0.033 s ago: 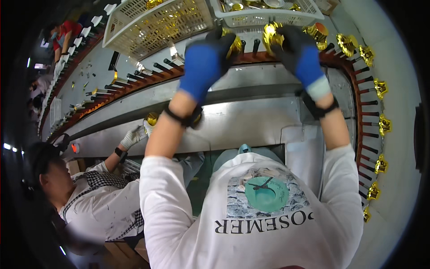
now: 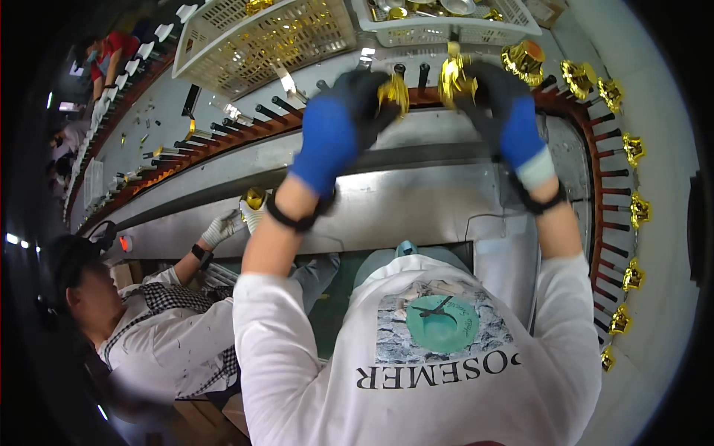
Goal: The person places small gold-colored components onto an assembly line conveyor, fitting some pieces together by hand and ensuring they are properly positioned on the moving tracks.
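Observation:
Gloved in black with a blue cuff, my left hand [image 2: 361,100] is closed on a shiny gold ornament [image 2: 395,91]. Its fingers hide part of the piece. My right hand [image 2: 500,88], in a similar glove, grips a second shiny gold ornament [image 2: 454,76] by its right side. The two pieces face each other a short way apart, over the near edge of the curved conveyor. Between them and just beyond stands a black-tipped peg [image 2: 424,74]. Right of my right hand, a larger gold cup-shaped ornament [image 2: 523,59] sits at the line.
Black pegs [image 2: 615,172] line the brown conveyor track, several on the right carrying gold ornaments [image 2: 640,210]. Beyond it stand a white plastic basket [image 2: 275,56] and another white basket [image 2: 454,32] with gold and silver parts. A co-worker's gloved hand [image 2: 223,227] holds a gold piece at left.
My left hand has come down toward me with its gold ornament. My right hand has shifted slightly nearer, and its ornament shows more upright.

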The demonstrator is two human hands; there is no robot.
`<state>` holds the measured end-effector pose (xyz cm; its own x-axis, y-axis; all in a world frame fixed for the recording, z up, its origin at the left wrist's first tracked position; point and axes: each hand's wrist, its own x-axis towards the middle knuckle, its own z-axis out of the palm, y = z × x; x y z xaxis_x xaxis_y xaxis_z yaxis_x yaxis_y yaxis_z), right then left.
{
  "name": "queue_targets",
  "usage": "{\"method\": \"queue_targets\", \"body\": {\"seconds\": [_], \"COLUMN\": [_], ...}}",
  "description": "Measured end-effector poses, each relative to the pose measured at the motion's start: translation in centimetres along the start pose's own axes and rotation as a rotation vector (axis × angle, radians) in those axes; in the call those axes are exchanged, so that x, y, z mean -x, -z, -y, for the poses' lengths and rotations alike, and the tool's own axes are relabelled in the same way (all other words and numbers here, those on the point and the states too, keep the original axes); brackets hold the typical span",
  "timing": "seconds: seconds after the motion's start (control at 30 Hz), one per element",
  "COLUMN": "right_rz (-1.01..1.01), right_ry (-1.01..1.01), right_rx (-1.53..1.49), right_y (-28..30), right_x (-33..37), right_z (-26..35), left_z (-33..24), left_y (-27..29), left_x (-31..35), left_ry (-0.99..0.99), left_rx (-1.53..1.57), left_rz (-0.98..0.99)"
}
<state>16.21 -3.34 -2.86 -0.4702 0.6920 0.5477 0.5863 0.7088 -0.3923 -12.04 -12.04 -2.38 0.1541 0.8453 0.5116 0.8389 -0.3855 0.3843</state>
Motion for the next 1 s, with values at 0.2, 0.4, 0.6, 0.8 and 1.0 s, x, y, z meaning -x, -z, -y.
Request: {"method": "queue_targets", "body": {"seconds": [0.2, 0.4, 0.6, 0.8, 1.0], "right_rz": [0.476, 0.546, 0.663, 0.793, 0.891], "right_ry": [-0.206, -0.139, -0.132, -0.187, -0.247], "right_rx": [-0.359, -0.327, -0.161, 0.043, 0.15], "right_y": [-7.4, -14.9, -23.4, -26.4, -26.1], "right_x": [15.2, 14.2, 17.5, 21.4, 21.8], "right_z": [2.8, 7.2, 8.3, 9.6, 10.2], "left_z": [0.2, 1.2, 3.3, 6.3, 7.0], "left_y": [-5.4, -11.3, -9.7, -9.9, -10.6], "left_x": [18.0, 28.1, 32.1, 33.4, 34.8], "left_ry": [0.376, 0.618, 0.795, 0.909, 0.884], "left_rx": [0.193, 0.158, 0.064, -0.068, -0.001], "left_rz": [0.388, 0.417, 0.482, 0.557, 0.533]}}
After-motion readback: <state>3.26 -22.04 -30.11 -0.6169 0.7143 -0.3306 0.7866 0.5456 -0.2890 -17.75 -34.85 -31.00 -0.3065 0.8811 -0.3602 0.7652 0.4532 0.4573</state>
